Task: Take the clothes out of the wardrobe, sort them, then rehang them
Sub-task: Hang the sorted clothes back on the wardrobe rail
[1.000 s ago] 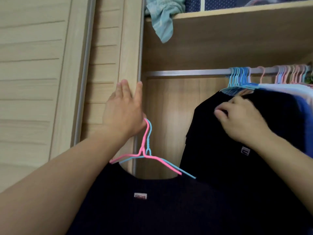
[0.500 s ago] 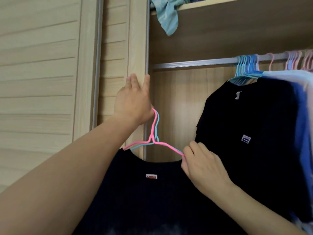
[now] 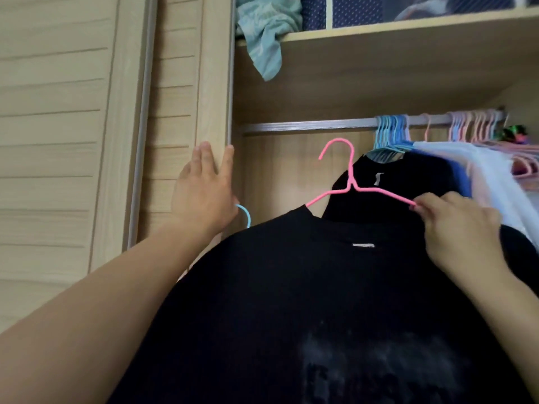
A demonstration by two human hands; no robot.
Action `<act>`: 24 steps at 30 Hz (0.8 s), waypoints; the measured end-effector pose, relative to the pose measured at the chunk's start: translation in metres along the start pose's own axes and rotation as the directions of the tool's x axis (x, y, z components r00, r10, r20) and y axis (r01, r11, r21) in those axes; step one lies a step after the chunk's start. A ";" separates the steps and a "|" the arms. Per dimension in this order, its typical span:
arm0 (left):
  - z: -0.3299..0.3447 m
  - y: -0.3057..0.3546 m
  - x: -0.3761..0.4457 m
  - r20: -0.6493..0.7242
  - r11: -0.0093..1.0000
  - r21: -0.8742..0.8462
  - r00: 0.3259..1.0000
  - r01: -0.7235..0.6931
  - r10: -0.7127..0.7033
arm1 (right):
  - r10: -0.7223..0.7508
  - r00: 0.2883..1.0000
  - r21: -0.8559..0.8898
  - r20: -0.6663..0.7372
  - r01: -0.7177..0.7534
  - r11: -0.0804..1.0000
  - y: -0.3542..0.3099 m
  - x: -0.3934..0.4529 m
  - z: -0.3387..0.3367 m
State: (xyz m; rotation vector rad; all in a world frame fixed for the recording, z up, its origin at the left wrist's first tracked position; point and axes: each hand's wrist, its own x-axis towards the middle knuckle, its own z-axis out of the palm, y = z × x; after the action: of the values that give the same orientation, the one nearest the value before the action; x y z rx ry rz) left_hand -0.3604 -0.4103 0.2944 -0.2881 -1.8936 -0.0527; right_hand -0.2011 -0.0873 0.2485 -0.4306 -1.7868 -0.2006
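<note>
Right hand (image 3: 455, 225) pinches the right arm of a pink hanger (image 3: 351, 182), raised clear of the black T-shirt (image 3: 291, 301) below it; only the hanger's left tip meets the shirt's neckline. Left hand (image 3: 204, 193) lies against the wardrobe door edge (image 3: 215, 83), fingers straight; a blue hanger (image 3: 246, 215) hooks out from under its palm, grip not discernible. Above and beyond the right hand, a black shirt (image 3: 408, 182) hangs on the rail (image 3: 306, 125) among blue and pink hangers.
</note>
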 end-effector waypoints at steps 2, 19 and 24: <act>0.003 0.005 -0.001 -0.011 1.000 0.010 1.000 0.007 -0.007 | 0.035 0.976 -0.074 0.213 -0.019 0.997 0.015 0.019 -0.005; -0.013 0.000 -0.018 0.008 0.992 -0.062 0.994 -0.108 0.109 | -0.207 0.917 -0.478 0.341 0.358 0.802 0.007 0.010 0.002; -0.034 -0.013 -0.013 -0.085 0.985 -0.056 0.984 -0.161 0.156 | -0.307 0.911 -0.530 0.277 0.411 0.742 -0.011 0.052 -0.004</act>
State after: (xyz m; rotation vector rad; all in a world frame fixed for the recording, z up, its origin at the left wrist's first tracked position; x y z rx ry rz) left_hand -0.3282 -0.4311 0.2947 -0.4724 -1.7853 -0.0157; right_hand -0.2126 -0.0895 0.3003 -0.5352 -1.9507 -1.0387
